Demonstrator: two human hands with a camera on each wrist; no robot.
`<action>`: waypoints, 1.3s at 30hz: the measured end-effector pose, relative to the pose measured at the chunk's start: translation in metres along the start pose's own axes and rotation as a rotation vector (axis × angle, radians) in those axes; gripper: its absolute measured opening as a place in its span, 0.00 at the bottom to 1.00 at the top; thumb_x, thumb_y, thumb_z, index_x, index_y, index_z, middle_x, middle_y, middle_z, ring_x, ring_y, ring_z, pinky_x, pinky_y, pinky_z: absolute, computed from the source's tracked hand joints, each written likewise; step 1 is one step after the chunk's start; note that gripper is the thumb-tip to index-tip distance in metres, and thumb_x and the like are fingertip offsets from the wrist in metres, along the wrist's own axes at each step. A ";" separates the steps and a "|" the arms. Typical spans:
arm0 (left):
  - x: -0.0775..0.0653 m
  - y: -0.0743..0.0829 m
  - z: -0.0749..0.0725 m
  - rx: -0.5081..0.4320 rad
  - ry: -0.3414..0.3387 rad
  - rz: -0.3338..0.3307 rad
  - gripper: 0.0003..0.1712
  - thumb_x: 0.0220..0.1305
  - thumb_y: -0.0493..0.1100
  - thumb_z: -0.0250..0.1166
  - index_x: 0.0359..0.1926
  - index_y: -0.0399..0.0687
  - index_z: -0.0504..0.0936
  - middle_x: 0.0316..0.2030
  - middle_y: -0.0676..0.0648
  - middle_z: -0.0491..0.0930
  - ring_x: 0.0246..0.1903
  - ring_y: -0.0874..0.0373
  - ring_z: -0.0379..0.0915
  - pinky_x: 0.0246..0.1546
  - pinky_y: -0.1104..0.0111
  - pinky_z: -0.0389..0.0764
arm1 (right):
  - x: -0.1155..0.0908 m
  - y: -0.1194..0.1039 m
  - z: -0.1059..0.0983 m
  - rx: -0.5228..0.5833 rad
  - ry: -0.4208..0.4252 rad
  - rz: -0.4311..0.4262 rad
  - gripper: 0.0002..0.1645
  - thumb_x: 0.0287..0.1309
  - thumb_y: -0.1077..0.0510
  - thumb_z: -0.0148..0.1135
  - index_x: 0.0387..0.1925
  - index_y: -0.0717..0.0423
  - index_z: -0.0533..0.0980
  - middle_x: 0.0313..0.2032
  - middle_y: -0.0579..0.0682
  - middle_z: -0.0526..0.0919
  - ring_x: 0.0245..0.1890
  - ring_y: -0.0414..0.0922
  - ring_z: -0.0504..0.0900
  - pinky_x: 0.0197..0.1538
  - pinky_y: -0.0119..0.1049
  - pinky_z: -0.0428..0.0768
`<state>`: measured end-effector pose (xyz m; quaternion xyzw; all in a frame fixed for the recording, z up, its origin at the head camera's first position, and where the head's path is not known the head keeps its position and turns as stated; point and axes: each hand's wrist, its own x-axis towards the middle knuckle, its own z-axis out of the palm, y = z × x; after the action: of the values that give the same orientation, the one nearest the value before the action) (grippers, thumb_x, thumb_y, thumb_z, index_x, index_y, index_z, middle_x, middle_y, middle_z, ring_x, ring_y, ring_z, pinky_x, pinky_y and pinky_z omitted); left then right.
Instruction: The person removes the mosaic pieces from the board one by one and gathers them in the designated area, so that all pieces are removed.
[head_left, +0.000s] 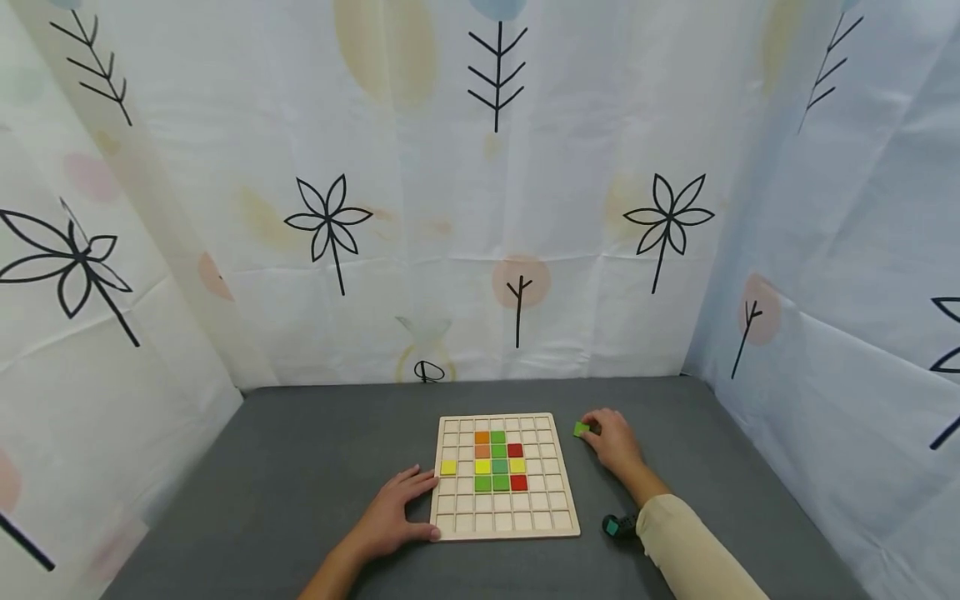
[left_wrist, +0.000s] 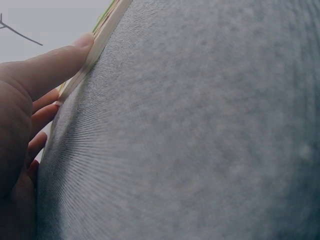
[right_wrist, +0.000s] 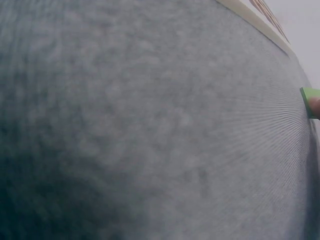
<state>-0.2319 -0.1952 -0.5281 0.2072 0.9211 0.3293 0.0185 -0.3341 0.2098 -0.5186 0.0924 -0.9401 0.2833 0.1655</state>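
A pale wooden grid board (head_left: pixel 461 523) lies flat on the table, with several coloured square tiles in its cells: orange, green, yellow and red. One yellow tile (head_left: pixel 448 467) sits apart near the board's left edge. My left hand (head_left: pixel 390 512) touches that left edge with thumb and fingertips, its fingers fairly straight; the left wrist view shows the thumb against the board's side. To the right of the board, my right hand (head_left: pixel 615 442) pinches a light green tile (head_left: pixel 581 429) close to the table. In the right wrist view only a fingertip and part of the green tile (right_wrist: pixel 309 95) show.
The grey cloth-covered table (head_left: pixel 322 450) reaches back to a white patterned curtain (head_left: pixel 420 208), which also stands along both sides. A dark wrist camera (head_left: pixel 619 526) sits at the right wrist, beside the cream sleeve (head_left: pixel 682 537).
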 end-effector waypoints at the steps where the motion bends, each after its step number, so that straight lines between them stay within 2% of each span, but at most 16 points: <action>1: 0.000 0.001 0.000 -0.002 -0.002 -0.002 0.48 0.45 0.65 0.74 0.65 0.48 0.75 0.65 0.47 0.70 0.68 0.39 0.54 0.61 0.37 0.56 | 0.000 0.001 0.000 -0.004 -0.001 0.003 0.10 0.53 0.61 0.71 0.38 0.58 0.82 0.36 0.51 0.79 0.35 0.49 0.74 0.39 0.48 0.74; 10: -0.002 0.004 -0.001 -0.010 0.001 -0.015 0.48 0.44 0.64 0.75 0.64 0.47 0.75 0.65 0.47 0.71 0.68 0.39 0.54 0.60 0.37 0.56 | -0.003 0.003 0.001 -0.032 -0.040 0.035 0.10 0.57 0.59 0.69 0.42 0.57 0.83 0.40 0.53 0.76 0.41 0.53 0.73 0.41 0.51 0.74; 19: -0.001 0.004 -0.001 -0.004 0.004 -0.021 0.48 0.44 0.64 0.75 0.65 0.48 0.75 0.65 0.48 0.70 0.68 0.39 0.54 0.61 0.37 0.57 | -0.004 0.003 0.003 -0.039 -0.032 0.058 0.11 0.60 0.59 0.67 0.44 0.56 0.83 0.40 0.52 0.75 0.42 0.52 0.72 0.40 0.50 0.73; 23: 0.000 0.003 0.000 0.001 0.002 -0.017 0.48 0.44 0.63 0.76 0.65 0.48 0.74 0.65 0.48 0.70 0.68 0.39 0.54 0.61 0.37 0.57 | -0.006 0.001 0.004 -0.008 -0.012 0.057 0.11 0.59 0.60 0.67 0.44 0.58 0.83 0.40 0.54 0.75 0.42 0.53 0.72 0.42 0.51 0.73; 31: 0.000 0.003 -0.001 0.012 0.005 -0.009 0.48 0.44 0.64 0.75 0.64 0.47 0.75 0.64 0.48 0.71 0.68 0.40 0.55 0.61 0.38 0.57 | -0.010 0.001 0.003 0.102 0.011 0.088 0.17 0.59 0.62 0.65 0.49 0.65 0.80 0.47 0.61 0.76 0.49 0.59 0.72 0.48 0.56 0.71; 39: 0.000 0.001 0.000 0.010 0.009 -0.009 0.49 0.44 0.65 0.75 0.65 0.47 0.74 0.65 0.48 0.71 0.68 0.40 0.54 0.61 0.38 0.56 | -0.009 0.002 0.003 0.214 0.062 0.081 0.18 0.56 0.66 0.67 0.49 0.69 0.79 0.43 0.62 0.77 0.41 0.57 0.75 0.45 0.53 0.73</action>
<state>-0.2312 -0.1942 -0.5276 0.2014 0.9237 0.3256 0.0150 -0.3268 0.2110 -0.5251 0.0626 -0.9018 0.3914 0.1720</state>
